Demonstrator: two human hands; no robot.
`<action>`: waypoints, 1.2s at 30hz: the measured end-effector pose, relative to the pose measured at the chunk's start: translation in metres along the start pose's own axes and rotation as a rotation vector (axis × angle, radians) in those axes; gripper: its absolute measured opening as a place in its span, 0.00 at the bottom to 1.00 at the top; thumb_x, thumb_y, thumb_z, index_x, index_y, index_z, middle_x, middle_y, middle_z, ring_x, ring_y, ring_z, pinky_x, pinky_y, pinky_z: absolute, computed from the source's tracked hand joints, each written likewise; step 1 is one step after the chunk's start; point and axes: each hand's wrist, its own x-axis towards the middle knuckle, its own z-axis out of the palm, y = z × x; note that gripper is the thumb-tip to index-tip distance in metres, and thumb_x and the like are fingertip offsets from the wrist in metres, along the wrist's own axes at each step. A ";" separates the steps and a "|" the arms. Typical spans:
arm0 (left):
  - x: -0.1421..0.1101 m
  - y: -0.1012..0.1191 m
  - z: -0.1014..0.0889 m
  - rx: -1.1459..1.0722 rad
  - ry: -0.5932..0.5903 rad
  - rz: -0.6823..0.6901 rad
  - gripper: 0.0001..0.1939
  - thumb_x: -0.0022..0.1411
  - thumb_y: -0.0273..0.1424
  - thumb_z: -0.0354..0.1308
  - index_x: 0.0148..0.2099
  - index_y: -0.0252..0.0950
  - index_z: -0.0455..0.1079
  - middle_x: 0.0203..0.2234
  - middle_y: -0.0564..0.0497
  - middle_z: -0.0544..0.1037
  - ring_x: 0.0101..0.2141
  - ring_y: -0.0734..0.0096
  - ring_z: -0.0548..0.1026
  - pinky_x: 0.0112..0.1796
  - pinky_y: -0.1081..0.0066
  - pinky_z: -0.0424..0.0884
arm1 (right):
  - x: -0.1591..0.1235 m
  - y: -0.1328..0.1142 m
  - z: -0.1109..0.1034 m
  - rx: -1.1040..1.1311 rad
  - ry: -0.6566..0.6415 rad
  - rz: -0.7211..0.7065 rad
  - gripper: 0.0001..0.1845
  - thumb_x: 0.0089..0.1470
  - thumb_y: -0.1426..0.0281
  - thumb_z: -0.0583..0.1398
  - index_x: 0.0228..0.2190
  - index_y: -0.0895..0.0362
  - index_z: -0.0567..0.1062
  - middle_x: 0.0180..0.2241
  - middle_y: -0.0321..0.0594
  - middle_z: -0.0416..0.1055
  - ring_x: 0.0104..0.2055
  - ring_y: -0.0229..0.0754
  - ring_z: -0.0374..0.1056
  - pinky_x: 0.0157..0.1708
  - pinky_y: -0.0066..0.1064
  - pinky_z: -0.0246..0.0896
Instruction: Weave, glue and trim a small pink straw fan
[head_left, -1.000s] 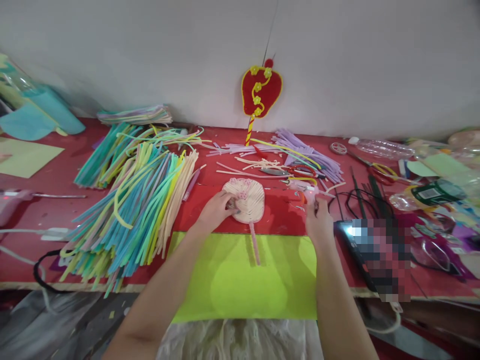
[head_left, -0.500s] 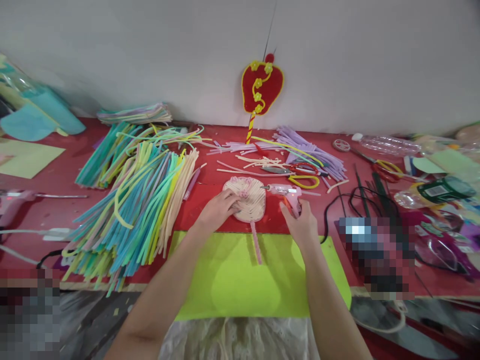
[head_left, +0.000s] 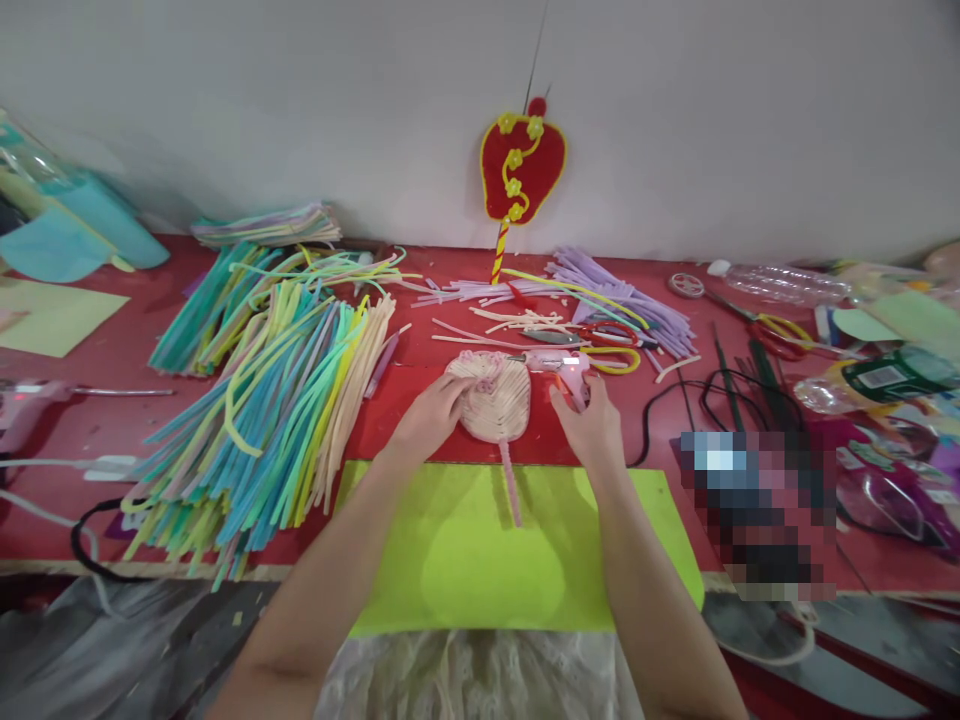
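A cream fan made of pipe cleaners (head_left: 504, 408), with pink twisted trim on its upper left and a pink handle (head_left: 511, 487), lies on the red tabletop, the handle reaching over a lime-green sheet (head_left: 491, 575). My left hand (head_left: 429, 415) grips the fan's left edge, fingertips by the pink trim; its thumb is partly hidden. Wrapped round the grip of a pink hot glue gun (head_left: 574, 372) is my right hand (head_left: 592, 425). The gun's nozzle points left, over the fan's upper right, close to the pink trim; whether it touches cannot be made out.
Pipe cleaners in many colours (head_left: 277, 400) are heaped at left, purple ones (head_left: 622, 290) behind. A red fan (head_left: 523, 168) stands upright against the wall. Scissors (head_left: 611, 340), a black cord (head_left: 649, 420), bottles (head_left: 874, 382) and a second glue gun (head_left: 30, 408) lie around.
My right hand has moved slightly left with the glue gun, bringing the nozzle from the fan's right edge to over its surface. My left hand stays on the fan.
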 end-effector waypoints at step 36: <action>0.037 -0.004 0.002 0.272 0.211 -0.098 0.11 0.59 0.27 0.51 0.44 0.35 0.69 0.40 0.47 0.70 0.42 0.67 0.68 0.45 0.69 0.65 | -0.006 0.011 0.005 0.060 0.022 -0.005 0.34 0.40 0.46 0.55 0.43 0.58 0.67 0.34 0.44 0.70 0.34 0.46 0.64 0.34 0.35 0.56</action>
